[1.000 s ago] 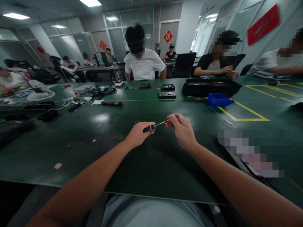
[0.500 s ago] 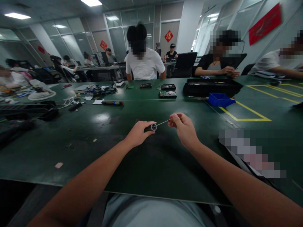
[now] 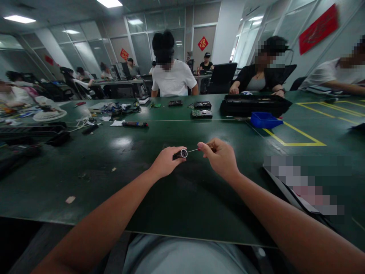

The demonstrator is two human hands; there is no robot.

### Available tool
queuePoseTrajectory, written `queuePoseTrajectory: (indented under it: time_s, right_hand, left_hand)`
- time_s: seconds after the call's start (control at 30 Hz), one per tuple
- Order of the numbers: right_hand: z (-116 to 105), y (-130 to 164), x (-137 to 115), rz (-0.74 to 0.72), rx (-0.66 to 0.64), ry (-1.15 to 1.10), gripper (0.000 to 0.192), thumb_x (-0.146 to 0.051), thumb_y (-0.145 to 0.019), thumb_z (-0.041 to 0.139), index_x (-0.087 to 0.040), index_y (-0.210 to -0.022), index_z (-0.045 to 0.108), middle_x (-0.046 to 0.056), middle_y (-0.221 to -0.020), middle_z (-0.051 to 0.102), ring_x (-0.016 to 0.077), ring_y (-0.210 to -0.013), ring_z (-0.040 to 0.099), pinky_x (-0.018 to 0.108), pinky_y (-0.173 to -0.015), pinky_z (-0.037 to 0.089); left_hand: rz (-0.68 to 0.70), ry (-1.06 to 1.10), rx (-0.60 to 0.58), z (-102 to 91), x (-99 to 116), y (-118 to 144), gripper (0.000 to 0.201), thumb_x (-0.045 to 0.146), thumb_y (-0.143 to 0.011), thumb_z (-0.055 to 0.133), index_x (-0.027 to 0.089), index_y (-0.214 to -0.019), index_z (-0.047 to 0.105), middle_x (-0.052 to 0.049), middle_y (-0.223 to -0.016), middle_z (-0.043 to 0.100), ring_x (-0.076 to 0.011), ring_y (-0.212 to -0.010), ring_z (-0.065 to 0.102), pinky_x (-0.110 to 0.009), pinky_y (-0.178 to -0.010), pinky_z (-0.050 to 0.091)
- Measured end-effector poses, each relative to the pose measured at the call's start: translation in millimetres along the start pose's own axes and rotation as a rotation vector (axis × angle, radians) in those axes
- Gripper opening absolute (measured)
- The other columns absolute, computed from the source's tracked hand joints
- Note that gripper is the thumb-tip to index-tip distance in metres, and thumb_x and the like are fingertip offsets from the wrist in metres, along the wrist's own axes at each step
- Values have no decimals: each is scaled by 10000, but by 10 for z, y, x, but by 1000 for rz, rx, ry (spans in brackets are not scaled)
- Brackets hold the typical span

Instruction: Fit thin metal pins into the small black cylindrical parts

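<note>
Head view: the left hand (image 3: pixel 165 161) is seen closed around a small dark cylindrical part with a silvery round end face (image 3: pixel 182 153), thumb and fingers wrapped over its body. The right hand (image 3: pixel 221 156) is curled shut, its fingertips pinching the reddish handle of a thin metal-shafted tool (image 3: pixel 196 150). The shaft is directed leftward so that its tip meets the cylinder's end face. Both hands are held close together just above the dark green tabletop (image 3: pixel 176 198), roughly at its middle. Bare green surface is seen in front of and behind the hands. To the right a blurred-out patch is seen, and farther right a yellow taped rectangle (image 3: pixel 293 137). Well beyond the hands a blue plastic tray (image 3: pixel 265 120) and a long black case (image 3: pixel 253 104) are seen. Seated across the tabletop is a person in a white shirt (image 3: pixel 173 80).
</note>
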State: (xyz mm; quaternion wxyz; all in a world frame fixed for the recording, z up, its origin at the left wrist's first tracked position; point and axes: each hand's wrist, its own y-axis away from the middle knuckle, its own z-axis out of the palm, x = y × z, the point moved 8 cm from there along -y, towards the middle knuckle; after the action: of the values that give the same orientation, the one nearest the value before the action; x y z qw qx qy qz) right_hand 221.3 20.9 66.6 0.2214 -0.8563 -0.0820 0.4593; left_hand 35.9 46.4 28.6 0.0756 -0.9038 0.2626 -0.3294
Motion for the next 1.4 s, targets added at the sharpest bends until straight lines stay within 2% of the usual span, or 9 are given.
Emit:
queuePoseTrajectory:
  time_s: [0.2, 0.33, 0.53, 0.8, 0.9, 1.07, 1.17, 1.27, 1.4]
  right_hand:
    - [97, 5, -79, -169, -124, -86, 145, -342, -900, 574, -216, -893, 646, 33, -801, 707, 186, -720, 651, 322, -655, 473]
    - [120, 21, -134, -228, -177, -37, 143, -291, -902, 543, -222, -944, 661, 40, -868, 715, 200, -786, 659, 344, -721, 481]
    - [128, 4, -86, -113, -185, 60, 377, -431, -991, 386, -210, -911, 682, 9, -624, 630, 177, -609, 615, 308, -611, 425]
    - [145, 35, -115, -172, -176, 71, 340, -327, -959, 430, -181, -1229, 574, 41, -762, 675, 193, -650, 618, 323, -627, 429]
    - [143, 45, -135, -180, -183, 69, 321, -311, -948, 445, -176, -1207, 579, 39, -762, 666, 192, -655, 607, 322, -626, 425]
    - [125, 20, -99, -136, -166, 69, 341, -404, -998, 367, -205, -1025, 642, 37, -726, 651, 194, -662, 612, 324, -629, 413]
    - [127, 19, -59, -117, -151, 48, 287, -360, -988, 388, -204, -1098, 602, 42, -761, 665, 196, -671, 615, 332, -637, 421]
    - [114, 17, -21, -93, -102, -52, 243, -333, -943, 474, -194, -1126, 553, 50, -817, 670, 198, -712, 619, 344, -666, 453]
    - [147, -9, 73, 1, -68, -288, 209, -390, -908, 546, -195, -963, 594, 59, -842, 675, 201, -774, 643, 370, -731, 503]
  left_hand:
    - [4, -7, 8, -3, -53, -10, 397, 261, -862, 694, 243, -1256, 648, -57, -1206, 686, -247, -1102, 615, -408, -987, 448]
    - [0, 1, 24, -19, -80, -12, 415, 250, -862, 693, 239, -1273, 637, -60, -1222, 680, -244, -1114, 613, -410, -1008, 437]
    - [-3, 3, 15, -15, -53, -11, 410, 244, -853, 705, 236, -1258, 644, -57, -1208, 687, -243, -1099, 617, -405, -988, 444]
    - [3, 7, 22, -6, -67, -12, 402, 237, -848, 711, 229, -1245, 650, -52, -1196, 691, -238, -1094, 622, -396, -979, 451]
    - [3, -1, 21, 2, -78, -14, 402, 242, -851, 708, 231, -1249, 648, -55, -1210, 687, -240, -1108, 620, -403, -994, 447]
    - [8, -3, 10, 18, -74, -16, 391, 242, -848, 714, 231, -1235, 656, -53, -1202, 691, -234, -1103, 623, -397, -1000, 444]
    - [6, -1, 4, 14, -72, -15, 398, 252, -857, 704, 233, -1250, 648, -53, -1215, 686, -232, -1108, 619, -396, -1000, 444]
    - [-9, 1, 11, 0, -81, -12, 405, 265, -864, 695, 241, -1265, 642, -53, -1228, 681, -235, -1120, 614, -403, -1006, 441]
    - [-29, -1, 17, 4, -90, -10, 413, 261, -860, 695, 244, -1270, 644, -59, -1232, 678, -241, -1130, 609, -413, -1020, 437]
